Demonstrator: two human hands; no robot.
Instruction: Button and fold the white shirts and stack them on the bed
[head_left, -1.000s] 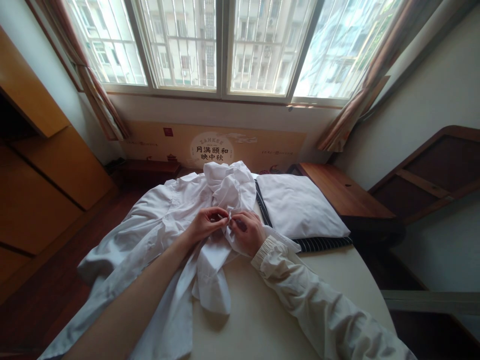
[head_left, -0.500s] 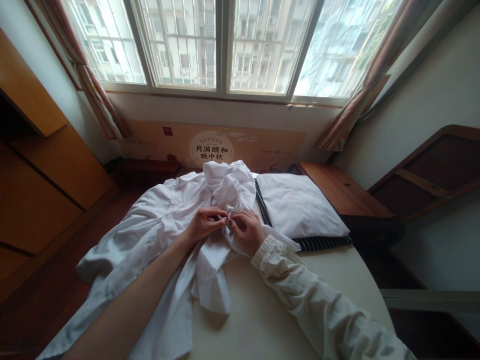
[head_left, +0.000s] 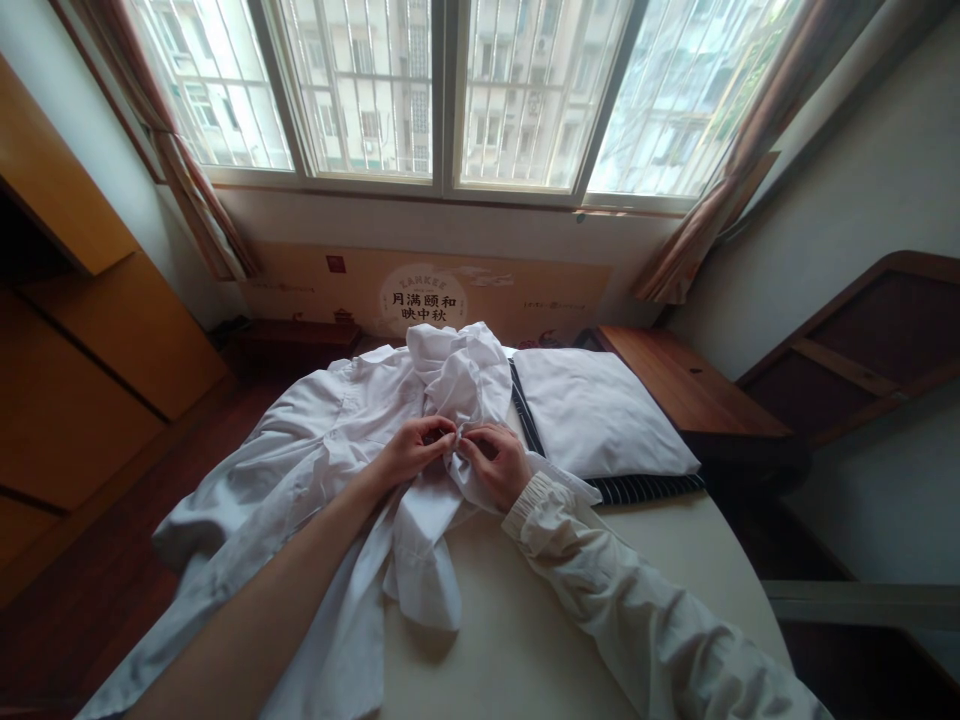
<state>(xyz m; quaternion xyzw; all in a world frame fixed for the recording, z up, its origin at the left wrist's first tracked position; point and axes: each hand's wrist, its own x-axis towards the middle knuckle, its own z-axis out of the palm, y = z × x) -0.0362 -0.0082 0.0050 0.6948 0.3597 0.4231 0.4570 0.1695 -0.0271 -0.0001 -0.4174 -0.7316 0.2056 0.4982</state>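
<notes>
A white garment, perhaps a shirt or coat [head_left: 315, 430], lies rumpled across the pale table [head_left: 510, 620], with part of it bunched up at the centre. My left hand [head_left: 416, 447] pinches its cloth between thumb and fingers, the bare forearm reaching over the fabric. Right beside it, almost fingertip to fingertip, my right hand [head_left: 495, 460] is closed on the same gathered spot. What small detail sits between the fingertips is too small to make out. A narrow white piece of the cloth [head_left: 427, 560] hangs down below the hands onto the tabletop.
Right of the hands lies a folded white cloth [head_left: 600, 410] on a dark striped fabric [head_left: 652, 488]. Beyond is a wooden desk [head_left: 690, 385]. A barred window [head_left: 442, 90] spans the back above a printed board [head_left: 315, 280]. Orange cabinets [head_left: 82, 370] stand at the left.
Both hands stay at the same spot on the white cloth. Their fingers have shifted only very slightly.
</notes>
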